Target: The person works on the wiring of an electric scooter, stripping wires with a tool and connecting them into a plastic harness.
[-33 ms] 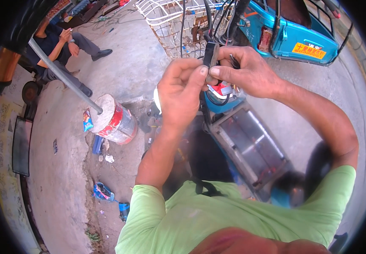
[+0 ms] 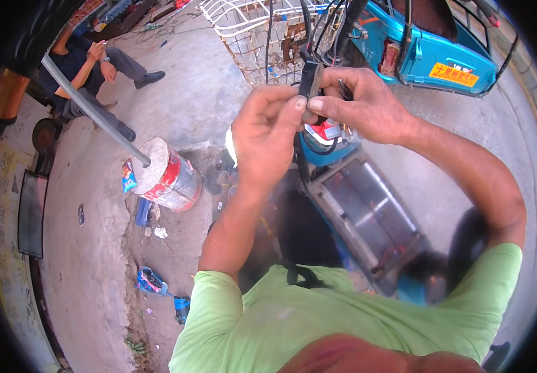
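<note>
Black part, pinched by both hands, sits before a blue vehicle bearing a yellow label with reddish lettering.

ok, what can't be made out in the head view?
Head view:
Black piece: lower part partly covered by the thumbs of the left hand and right hand.
White object: mostly behind the left hand; kind unclear.
Seated person: head partly hidden by the dark pole.
White wire basket: cut off by upper edge.
</note>
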Demonstrator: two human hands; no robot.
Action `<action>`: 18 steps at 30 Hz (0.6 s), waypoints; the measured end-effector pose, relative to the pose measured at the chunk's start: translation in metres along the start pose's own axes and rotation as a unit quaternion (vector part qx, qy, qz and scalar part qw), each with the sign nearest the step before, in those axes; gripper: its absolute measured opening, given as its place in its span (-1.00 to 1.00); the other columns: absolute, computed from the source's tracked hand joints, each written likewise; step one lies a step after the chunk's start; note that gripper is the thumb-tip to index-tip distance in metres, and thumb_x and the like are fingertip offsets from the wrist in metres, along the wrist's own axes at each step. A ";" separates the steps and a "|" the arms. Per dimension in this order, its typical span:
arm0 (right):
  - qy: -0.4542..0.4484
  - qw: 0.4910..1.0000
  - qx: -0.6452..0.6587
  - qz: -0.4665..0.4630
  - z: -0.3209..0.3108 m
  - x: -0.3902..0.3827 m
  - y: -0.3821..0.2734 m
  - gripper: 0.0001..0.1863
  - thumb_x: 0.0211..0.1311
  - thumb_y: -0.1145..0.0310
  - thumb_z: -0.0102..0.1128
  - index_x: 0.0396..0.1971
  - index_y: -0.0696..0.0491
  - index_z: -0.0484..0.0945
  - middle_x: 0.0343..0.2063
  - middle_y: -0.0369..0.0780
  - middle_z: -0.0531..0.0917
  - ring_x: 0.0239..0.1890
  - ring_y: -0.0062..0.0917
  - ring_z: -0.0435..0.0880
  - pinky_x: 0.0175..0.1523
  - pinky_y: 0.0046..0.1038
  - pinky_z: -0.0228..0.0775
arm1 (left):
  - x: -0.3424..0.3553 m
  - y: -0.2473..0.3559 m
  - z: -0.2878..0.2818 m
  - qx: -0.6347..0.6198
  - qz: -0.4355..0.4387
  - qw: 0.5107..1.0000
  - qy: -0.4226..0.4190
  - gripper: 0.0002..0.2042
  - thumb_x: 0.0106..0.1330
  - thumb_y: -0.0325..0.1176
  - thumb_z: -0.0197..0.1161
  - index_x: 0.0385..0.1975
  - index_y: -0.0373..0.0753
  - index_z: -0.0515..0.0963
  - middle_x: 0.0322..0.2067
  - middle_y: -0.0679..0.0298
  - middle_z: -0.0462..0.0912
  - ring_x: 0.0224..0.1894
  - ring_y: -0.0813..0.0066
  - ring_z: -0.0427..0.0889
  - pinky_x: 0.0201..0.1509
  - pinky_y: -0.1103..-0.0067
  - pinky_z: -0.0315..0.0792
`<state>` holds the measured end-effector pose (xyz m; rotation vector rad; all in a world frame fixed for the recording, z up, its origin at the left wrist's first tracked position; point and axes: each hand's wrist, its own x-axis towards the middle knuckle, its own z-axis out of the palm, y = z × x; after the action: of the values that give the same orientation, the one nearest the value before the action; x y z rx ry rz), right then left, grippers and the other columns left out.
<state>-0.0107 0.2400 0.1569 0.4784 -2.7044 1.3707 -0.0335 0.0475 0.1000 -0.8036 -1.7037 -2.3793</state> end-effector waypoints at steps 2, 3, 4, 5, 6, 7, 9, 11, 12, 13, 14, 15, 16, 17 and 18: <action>0.004 1.000 0.015 0.007 0.003 0.000 -0.003 -0.69 0.37 0.16 0.32 -0.25 0.15 0.66 -0.65 -0.40 0.49 -0.56 -0.75 0.45 -0.45 -0.53 0.28 | 0.000 -0.003 -0.005 0.046 0.012 0.999 0.010 -0.82 0.44 -0.49 0.30 -0.04 -0.40 0.58 -0.28 0.16 0.76 -0.30 0.50 0.74 -0.22 0.64 0.59; 0.011 0.999 0.030 0.013 0.005 0.001 -0.005 -0.68 0.39 0.14 0.31 -0.25 0.15 0.66 -0.64 -0.40 0.49 -0.55 -0.75 0.45 -0.44 -0.53 0.28 | 0.004 -0.011 -0.012 0.120 0.096 0.988 0.009 -0.82 0.40 -0.52 0.33 -0.06 -0.39 0.62 -0.26 0.18 0.76 -0.27 0.49 0.73 -0.19 0.62 0.58; 0.005 0.999 0.032 0.013 0.007 0.001 -0.005 -0.68 0.39 0.14 0.31 -0.25 0.15 0.66 -0.64 -0.40 0.49 -0.55 -0.75 0.45 -0.44 -0.53 0.28 | 0.007 -0.013 -0.016 0.195 0.176 0.965 0.008 -0.82 0.36 -0.55 0.35 -0.08 -0.37 0.66 -0.24 0.19 0.76 -0.24 0.48 0.72 -0.15 0.59 0.58; 0.015 0.999 0.040 0.019 0.007 0.000 -0.004 -0.67 0.39 0.12 0.31 -0.25 0.14 0.65 -0.63 -0.40 0.49 -0.54 -0.75 0.44 -0.42 -0.53 0.28 | 0.009 -0.012 -0.018 0.198 0.173 0.965 0.014 -0.82 0.36 -0.55 0.35 -0.08 -0.37 0.66 -0.24 0.19 0.76 -0.24 0.48 0.72 -0.15 0.59 0.58; 0.024 0.998 0.048 0.026 0.007 0.000 -0.003 -0.66 0.40 0.11 0.30 -0.26 0.13 0.65 -0.62 -0.40 0.49 -0.53 -0.76 0.43 -0.40 -0.53 0.28 | 0.011 -0.010 -0.020 0.248 0.235 0.940 -0.004 -0.81 0.31 -0.57 0.38 -0.10 -0.35 0.68 -0.23 0.18 0.76 -0.22 0.45 0.72 -0.13 0.58 0.58; 0.008 1.000 0.023 0.020 0.003 0.001 -0.001 -0.66 0.40 0.10 0.30 -0.28 0.13 0.64 -0.61 -0.41 0.48 -0.50 -0.78 0.42 -0.37 -0.53 0.29 | 0.012 -0.004 -0.021 0.298 0.294 0.908 -0.023 -0.80 0.27 -0.58 0.40 -0.12 -0.32 0.71 -0.21 0.17 0.76 -0.19 0.42 0.72 -0.10 0.56 0.58; -0.003 0.999 0.013 0.030 0.002 0.001 -0.003 -0.66 0.41 0.09 0.28 -0.33 0.11 0.62 -0.59 -0.42 0.47 -0.50 -0.79 0.40 -0.39 -0.54 0.28 | 0.013 0.000 -0.018 0.328 0.308 0.893 -0.009 -0.81 0.20 -0.60 0.39 -0.19 -0.30 0.71 -0.27 0.14 0.74 -0.24 0.31 0.73 -0.14 0.49 0.57; -0.005 0.999 0.038 0.005 0.003 0.002 0.007 -0.65 0.42 0.09 0.26 -0.36 0.10 0.60 -0.59 -0.43 0.46 -0.50 -0.79 0.40 -0.40 -0.55 0.27 | 0.021 -0.003 -0.019 0.384 0.381 0.841 -0.019 -0.84 0.14 -0.58 0.39 -0.27 -0.27 0.68 -0.34 0.17 0.72 -0.30 0.23 0.69 -0.18 0.43 0.54; 0.003 0.998 0.062 -0.017 0.005 0.003 0.010 -0.65 0.43 0.09 0.25 -0.39 0.09 0.58 -0.59 -0.44 0.46 -0.51 -0.79 0.40 -0.41 -0.56 0.25 | 0.025 -0.002 -0.017 0.397 0.408 0.822 -0.010 -0.87 0.07 -0.56 0.37 -0.38 -0.23 0.62 -0.42 0.23 0.67 -0.36 0.19 0.63 -0.22 0.38 0.49; 0.001 0.998 0.060 -0.016 0.006 0.004 0.009 -0.65 0.43 0.09 0.25 -0.39 0.09 0.58 -0.59 -0.44 0.46 -0.51 -0.79 0.40 -0.41 -0.56 0.25 | 0.029 -0.001 -0.017 0.396 0.407 0.823 -0.008 -0.87 0.07 -0.56 0.37 -0.38 -0.23 0.62 -0.42 0.23 0.67 -0.36 0.19 0.63 -0.22 0.38 0.49; 0.007 0.998 0.059 -0.013 0.006 0.003 0.008 -0.65 0.43 0.09 0.24 -0.41 0.08 0.57 -0.59 -0.45 0.45 -0.51 -0.80 0.39 -0.42 -0.57 0.25 | 0.032 0.000 -0.019 0.405 0.415 0.814 -0.027 -0.86 0.04 -0.55 0.36 -0.41 -0.21 0.60 -0.45 0.25 0.65 -0.37 0.20 0.62 -0.21 0.38 0.48; 0.013 0.998 0.058 -0.010 0.007 0.003 0.006 -0.65 0.44 0.09 0.23 -0.42 0.07 0.56 -0.59 -0.45 0.45 -0.52 -0.80 0.39 -0.43 -0.58 0.24 | 0.035 0.000 -0.021 0.414 0.423 0.805 -0.047 -0.86 0.02 -0.55 0.36 -0.43 -0.20 0.58 -0.47 0.27 0.63 -0.38 0.21 0.61 -0.21 0.37 0.46; -0.022 0.998 0.057 0.025 0.002 0.003 0.000 -0.64 0.44 0.08 0.24 -0.42 0.07 0.57 -0.59 -0.44 0.45 -0.51 -0.81 0.40 -0.42 -0.58 0.24 | 0.040 -0.002 -0.023 0.404 0.433 0.804 -0.057 -0.85 0.00 -0.56 0.33 -0.44 -0.19 0.55 -0.47 0.28 0.61 -0.39 0.22 0.60 -0.22 0.39 0.47; -0.018 0.999 0.044 -0.001 0.003 0.005 0.001 -0.64 0.44 0.07 0.24 -0.43 0.06 0.56 -0.59 -0.45 0.44 -0.52 -0.81 0.39 -0.42 -0.57 0.23 | 0.042 -0.002 -0.024 0.397 0.436 0.805 -0.060 -0.85 0.00 -0.56 0.33 -0.44 -0.19 0.55 -0.47 0.28 0.61 -0.39 0.22 0.60 -0.22 0.39 0.47; -0.016 0.999 0.040 0.009 0.003 0.005 -0.002 -0.63 0.44 0.07 0.24 -0.43 0.06 0.56 -0.60 -0.45 0.44 -0.52 -0.80 0.37 -0.42 -0.57 0.22 | 0.042 -0.001 -0.024 0.381 0.424 0.820 -0.059 -0.84 0.00 -0.58 0.32 -0.42 -0.20 0.55 -0.46 0.26 0.61 -0.39 0.23 0.60 -0.23 0.42 0.47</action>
<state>-0.0149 0.2355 0.1579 0.4871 -2.6947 1.4936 -0.0784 0.0348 0.1137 -1.1916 -1.6092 -0.9669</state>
